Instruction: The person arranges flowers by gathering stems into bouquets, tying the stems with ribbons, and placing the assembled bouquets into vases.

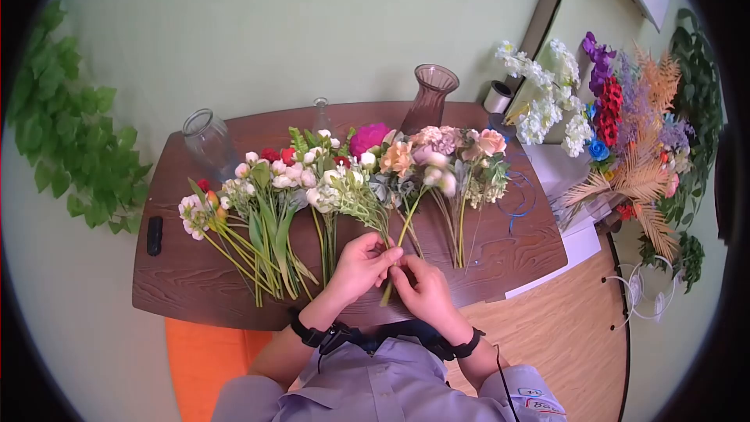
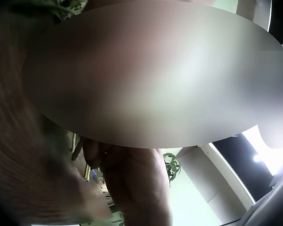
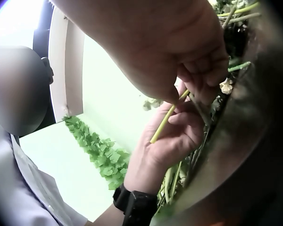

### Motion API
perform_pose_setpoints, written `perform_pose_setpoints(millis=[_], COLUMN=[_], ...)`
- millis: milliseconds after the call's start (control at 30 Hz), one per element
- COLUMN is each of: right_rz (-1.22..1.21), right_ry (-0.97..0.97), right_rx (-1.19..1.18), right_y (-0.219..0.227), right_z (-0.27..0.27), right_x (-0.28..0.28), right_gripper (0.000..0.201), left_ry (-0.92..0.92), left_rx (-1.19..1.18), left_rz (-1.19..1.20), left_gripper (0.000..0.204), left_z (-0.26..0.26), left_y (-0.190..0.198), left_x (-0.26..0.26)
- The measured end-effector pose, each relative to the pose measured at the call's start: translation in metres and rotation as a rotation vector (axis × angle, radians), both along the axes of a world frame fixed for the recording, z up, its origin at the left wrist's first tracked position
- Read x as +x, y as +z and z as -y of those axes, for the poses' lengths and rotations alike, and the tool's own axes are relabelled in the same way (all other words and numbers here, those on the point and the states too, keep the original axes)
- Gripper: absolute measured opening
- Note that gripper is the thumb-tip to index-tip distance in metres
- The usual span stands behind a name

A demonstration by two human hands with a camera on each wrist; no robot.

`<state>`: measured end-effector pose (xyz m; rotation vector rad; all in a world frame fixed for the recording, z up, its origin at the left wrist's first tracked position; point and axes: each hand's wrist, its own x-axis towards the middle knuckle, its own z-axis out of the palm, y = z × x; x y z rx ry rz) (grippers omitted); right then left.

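Note:
Both hands meet over the front middle of the table. My left hand grips a small bunch of artificial stems, with white buds and fine greenery fanning out above it. A flower stem crosses the bunch at a slant, its pale blossoms blurred. My right hand pinches this stem beside the left fingertips. In the right wrist view, the yellow-green stem end passes across the left palm, below the curled right hand. A blurred oval hides much of the left wrist view.
Flower bunches lie across the table, stems toward me. Behind them stand a clear glass jar, a small glass bottle and a purple glass vase. Blue wire lies at right; a black object at left.

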<state>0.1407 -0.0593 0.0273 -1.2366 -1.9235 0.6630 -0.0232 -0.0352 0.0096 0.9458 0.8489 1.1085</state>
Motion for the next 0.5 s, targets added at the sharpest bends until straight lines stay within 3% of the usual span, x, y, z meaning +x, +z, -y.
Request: perform_pose_setpoints(millis=[67,200,267,367,500], right_rz=[-0.041,-0.199,-0.096,-0.020,0.042], right_ry=[-0.004,-0.004,-0.036,0.012,0.104], right_rx=[-0.153,-0.118,0.071,0.224,0.234], right_y=[-0.006,-0.010,-0.002,0.008,0.022], right_z=[0.001,0.004,0.006,0.005,0.006], right_x=[-0.001,-0.008,-0.009,-0.007,-0.010], right_gripper=[0.014,0.011,0.009,0.009,0.012], left_ry=[0.014,0.002,0.053,0.057,0.064], left_rx=[0.007,0.078,0.190,0.299,0.185], left_rz=[-0.027,-0.268,-0.450,-0.543,-0.487], left_gripper=[0.015,0.016,0.018,0.015,0.019], left_z=[0.007,0.011,0.013,0.014,0.026], left_y=[0.009,0.013,0.010,0.008,0.026], left_x=[-0.005,-0.022,-0.031,-0.045,-0.046])
